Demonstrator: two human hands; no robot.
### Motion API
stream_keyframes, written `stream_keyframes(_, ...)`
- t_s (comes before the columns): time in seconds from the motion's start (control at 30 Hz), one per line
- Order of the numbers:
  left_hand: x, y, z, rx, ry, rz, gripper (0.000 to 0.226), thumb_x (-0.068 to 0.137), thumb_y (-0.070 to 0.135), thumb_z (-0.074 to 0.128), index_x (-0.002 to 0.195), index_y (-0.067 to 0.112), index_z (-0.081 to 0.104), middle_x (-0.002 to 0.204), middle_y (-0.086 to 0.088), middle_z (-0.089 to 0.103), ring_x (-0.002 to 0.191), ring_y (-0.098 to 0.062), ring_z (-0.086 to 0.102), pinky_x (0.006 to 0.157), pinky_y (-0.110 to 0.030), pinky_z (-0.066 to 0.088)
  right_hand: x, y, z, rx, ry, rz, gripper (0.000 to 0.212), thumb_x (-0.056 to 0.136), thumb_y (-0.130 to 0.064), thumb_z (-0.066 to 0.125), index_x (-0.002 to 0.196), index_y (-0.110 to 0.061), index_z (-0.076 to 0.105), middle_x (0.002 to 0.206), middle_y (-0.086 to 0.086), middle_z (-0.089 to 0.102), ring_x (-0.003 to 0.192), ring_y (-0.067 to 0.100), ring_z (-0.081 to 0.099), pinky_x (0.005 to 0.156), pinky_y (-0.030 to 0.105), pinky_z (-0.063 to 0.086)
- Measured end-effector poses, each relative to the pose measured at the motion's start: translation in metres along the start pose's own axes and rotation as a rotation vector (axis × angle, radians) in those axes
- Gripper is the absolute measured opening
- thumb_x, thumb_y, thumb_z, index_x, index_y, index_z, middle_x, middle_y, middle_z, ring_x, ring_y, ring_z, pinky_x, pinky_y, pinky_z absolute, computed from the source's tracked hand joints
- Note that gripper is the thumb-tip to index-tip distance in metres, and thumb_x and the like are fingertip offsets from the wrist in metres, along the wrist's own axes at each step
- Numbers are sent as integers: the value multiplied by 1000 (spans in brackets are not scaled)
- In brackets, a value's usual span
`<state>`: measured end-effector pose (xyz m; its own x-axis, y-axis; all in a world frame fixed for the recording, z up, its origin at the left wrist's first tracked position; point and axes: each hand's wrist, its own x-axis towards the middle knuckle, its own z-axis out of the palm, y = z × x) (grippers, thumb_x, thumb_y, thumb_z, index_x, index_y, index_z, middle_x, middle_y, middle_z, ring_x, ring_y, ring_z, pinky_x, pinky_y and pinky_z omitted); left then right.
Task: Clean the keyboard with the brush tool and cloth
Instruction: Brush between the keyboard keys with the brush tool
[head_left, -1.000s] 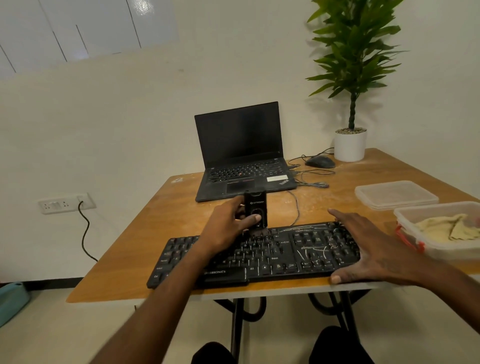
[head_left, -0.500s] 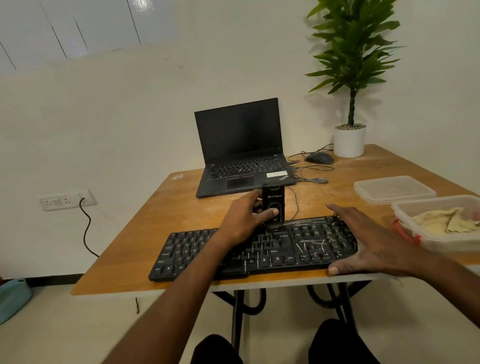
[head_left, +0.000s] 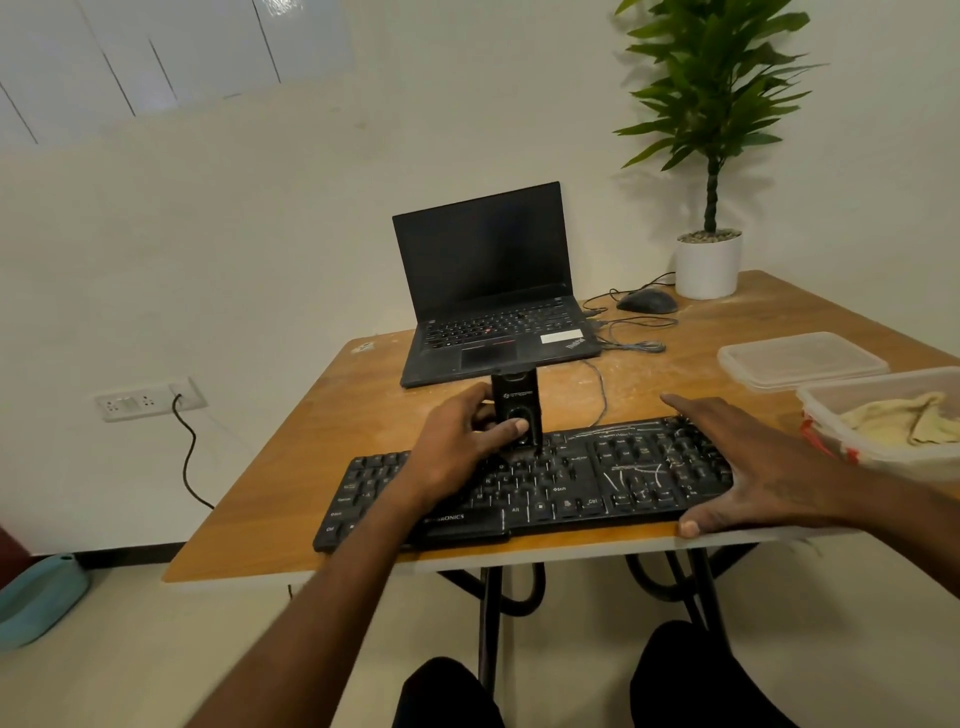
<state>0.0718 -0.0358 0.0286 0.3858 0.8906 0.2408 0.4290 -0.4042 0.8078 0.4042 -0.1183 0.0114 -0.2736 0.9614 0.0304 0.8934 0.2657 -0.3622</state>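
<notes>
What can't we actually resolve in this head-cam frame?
- Brush tool: its bristle end, head view, hidden behind the left hand and against the keyboard.
- Keys under the left hand and under the right hand: covered.
- Container with the cloth: cut off by the right edge.
- Key legends: mostly too small.

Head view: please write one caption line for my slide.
Left hand holds the brush tool upright on the keyboard; right hand steadies it.
</notes>
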Motion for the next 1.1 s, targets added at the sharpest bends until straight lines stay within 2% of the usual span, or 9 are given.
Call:
stream_keyframes(0.1,5,3,14,-4,-8,36,45,97,22,74,139,14,58,126,-2,74,107,-11,75,90,-32,64,-1,1,0,12,1,5,138,46,-98,64,151,-51,-12,159,-16,15,140,10,31,108,42,43)
stream_keyframes(0.27,-15,-5,-16,2,24,-24,50,97,20,72,144,18,55,126,-5,75,106,-15,77,89,-40,65,-2,3,2,22,29,5,138,47,-97,65,153,-49,-10,160,-16,15,142,10,29,109,40,42)
stream_keyframes(0.4,-32,-8,-36,1,47,-50,49,97,20,72,143,23,56,124,-2,77,105,-14,77,89,-38,64,-2,3,4,41,41,-3,137,47,-95,68,152,-50,-8,158,-16,18,139,7,30,107,36,41)
stream_keyframes(0.6,-2,9,14,20,11,40,54,95,20,76,145,16,55,134,-3,72,117,-12,72,98,-40,62,-2,2,5,33,55,-10,136,46,-96,66,153,-50,-5,156,-16,21,130,0,29,105,33,41)
stream_keyframes(0.73,12,19,41,20,-30,109,52,96,19,76,144,14,57,134,-3,72,116,-10,72,97,-32,62,-2,2,4,37,45,-13,136,50,-93,69,155,-45,-4,158,-16,18,128,-4,24,102,25,32)
stream_keyframes(0.8,7,16,33,21,-20,93,53,96,20,76,145,17,56,136,-2,70,119,-10,71,98,-33,61,-2,2,4,34,45,-10,136,50,-92,69,155,-45,-4,160,-16,16,132,-2,23,104,26,30)
stream_keyframes(0.9,-12,4,2,13,16,18,52,96,22,74,144,22,55,131,-2,72,112,-13,74,94,-42,64,-2,4,6,39,65,-10,137,48,-95,67,154,-46,-4,161,-14,17,141,7,27,110,33,34)
stream_keyframes(1.0,-34,-1,-22,-25,28,-38,50,96,21,73,142,25,56,125,-1,76,110,-14,76,91,-38,64,-2,4,7,40,60,-17,134,50,-93,68,153,-48,-5,160,-13,17,143,10,27,111,35,35)
stream_keyframes(1.1,-40,4,-18,-70,25,-42,51,96,17,73,144,22,55,125,-2,76,109,-14,76,89,-36,65,-3,4,7,38,58,-17,133,51,-92,69,153,-48,-5,161,-12,17,143,11,27,110,35,33)
